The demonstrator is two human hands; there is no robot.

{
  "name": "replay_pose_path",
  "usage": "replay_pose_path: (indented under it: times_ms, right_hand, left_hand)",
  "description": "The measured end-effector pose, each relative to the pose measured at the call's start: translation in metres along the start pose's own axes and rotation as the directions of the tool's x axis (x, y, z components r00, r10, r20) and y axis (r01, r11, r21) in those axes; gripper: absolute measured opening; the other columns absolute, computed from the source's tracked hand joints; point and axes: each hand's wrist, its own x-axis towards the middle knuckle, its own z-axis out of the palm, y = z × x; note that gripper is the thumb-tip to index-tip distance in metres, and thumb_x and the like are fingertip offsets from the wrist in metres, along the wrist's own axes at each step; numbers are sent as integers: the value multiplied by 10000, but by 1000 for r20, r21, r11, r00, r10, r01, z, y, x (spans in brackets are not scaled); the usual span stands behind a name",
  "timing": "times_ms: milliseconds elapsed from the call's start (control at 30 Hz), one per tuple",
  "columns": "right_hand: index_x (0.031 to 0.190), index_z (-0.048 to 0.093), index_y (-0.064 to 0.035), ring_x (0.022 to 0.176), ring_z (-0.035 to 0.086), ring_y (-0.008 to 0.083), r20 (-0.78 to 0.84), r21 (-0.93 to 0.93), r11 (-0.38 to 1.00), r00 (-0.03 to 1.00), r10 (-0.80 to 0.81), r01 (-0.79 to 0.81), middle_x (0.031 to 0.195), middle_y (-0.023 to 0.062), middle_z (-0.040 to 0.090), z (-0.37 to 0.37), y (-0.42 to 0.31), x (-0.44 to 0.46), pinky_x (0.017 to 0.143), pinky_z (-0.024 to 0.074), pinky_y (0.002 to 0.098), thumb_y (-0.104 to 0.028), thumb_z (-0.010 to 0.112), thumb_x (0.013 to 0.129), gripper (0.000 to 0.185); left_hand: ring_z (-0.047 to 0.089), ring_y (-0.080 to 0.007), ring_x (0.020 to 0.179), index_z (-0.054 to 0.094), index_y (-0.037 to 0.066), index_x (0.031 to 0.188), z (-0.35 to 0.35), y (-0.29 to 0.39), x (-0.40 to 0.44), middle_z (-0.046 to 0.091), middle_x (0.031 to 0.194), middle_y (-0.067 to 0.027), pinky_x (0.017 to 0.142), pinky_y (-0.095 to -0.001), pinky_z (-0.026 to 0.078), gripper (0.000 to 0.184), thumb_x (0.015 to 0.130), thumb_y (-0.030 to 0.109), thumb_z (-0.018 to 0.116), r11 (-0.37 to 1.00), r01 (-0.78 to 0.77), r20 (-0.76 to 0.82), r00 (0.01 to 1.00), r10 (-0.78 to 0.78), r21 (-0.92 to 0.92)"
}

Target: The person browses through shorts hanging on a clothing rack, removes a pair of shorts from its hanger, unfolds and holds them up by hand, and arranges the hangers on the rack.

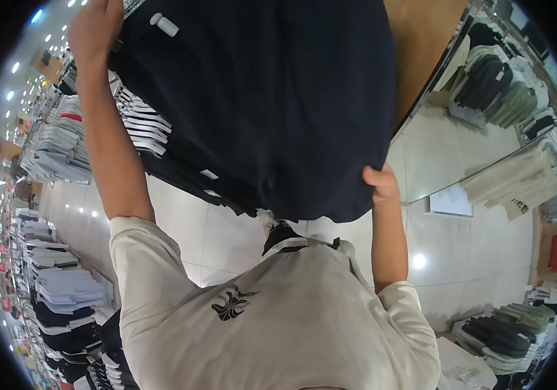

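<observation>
A large dark garment [278,97] hangs spread out in front of me; its exact kind does not show. A white security tag [164,25] sits near its upper left. My right hand [382,182] is closed on the garment's lower right edge, thumb on the near side. Raised at the upper left, my left hand [96,32] is closed beside the garment's top; what its fingers grip is hidden. Behind the garment on the left are white hangers [145,123] in a row, and more dark clothes [194,172] with white labels hang below them.
A tall mirror [467,130] on the right reflects clothes and floor, next to a brown wooden panel [421,45]. Racks of light clothes [57,143] line the left side. Pale shiny tiles [226,234] cover the floor. Folded clothes [502,335] lie at the lower right.
</observation>
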Motion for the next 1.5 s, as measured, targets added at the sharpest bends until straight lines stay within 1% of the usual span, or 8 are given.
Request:
replay_pose_path:
  times_ms: [100,433,500,733,1067,1167,1233,1500]
  right_hand:
    - [1399,398,20,1207,551,272,-20,212,970,992,-121,123,1358,152,522,-18,-2,-5,1034,453,397,-305,638,936,615]
    - [1315,491,23,1108,607,241,-365,132,976,924,-114,172,1254,150,595,-9,-25,1,961,491,354,-211,517,993,400]
    - [1262,510,18,1038,626,207,-446,-54,988,882,-154,146,1172,126,629,-8,-28,4,915,497,330,-185,578,955,374]
    - [868,593,-15,708,546,83,-534,-777,610,678,-506,-157,770,-1,616,-54,-30,-8,662,418,231,-59,689,845,108]
    - [1263,521,32,1061,619,229,-411,-140,986,901,-137,86,1211,141,608,-76,-32,-38,926,482,338,-316,465,1016,430]
    - [1374,427,23,1182,582,283,-201,113,977,967,-155,181,1350,174,537,-83,-31,-44,1019,474,396,-392,358,1047,533]
    - [1396,413,20,1219,554,297,-61,264,945,981,-184,194,1382,178,513,-87,-34,-44,1026,470,412,-400,321,1054,549]
    - [1362,466,20,1216,555,307,-87,390,900,980,-177,197,1369,183,526,-84,-37,-38,1042,449,424,-375,331,1056,518]
  left_hand:
    - [671,-254,734,708,183,1063,0,-10,-5,684,789,-121,703,-369,493,482,955,572,445,948,304,277,907,-318,92]
    - [621,-369,918,646,142,1056,30,-43,-8,653,967,-195,770,-457,467,461,951,542,441,998,52,319,946,-63,41]
    - [585,-467,648,643,-48,759,38,-29,-10,613,689,-268,579,-552,429,559,936,465,506,990,-129,69,989,133,-54]
    - [586,-450,618,650,-95,784,26,-8,-5,615,681,-279,581,-541,430,561,901,445,548,993,-97,94,990,103,-62]
    - [580,-341,460,664,-122,816,25,-2,8,610,605,-245,478,-435,478,449,910,315,618,983,-14,187,981,48,-182]
    - [566,-313,416,674,-115,837,28,-2,10,618,595,-237,432,-407,468,444,915,318,617,960,-208,59,973,222,-189]
    - [575,-309,427,679,-110,850,28,-1,9,621,594,-233,435,-409,467,425,910,307,623,978,-38,164,984,72,-204]
    - [614,-412,710,622,-16,849,17,4,0,609,722,-250,651,-464,452,422,928,389,529,995,19,195,981,1,-100]
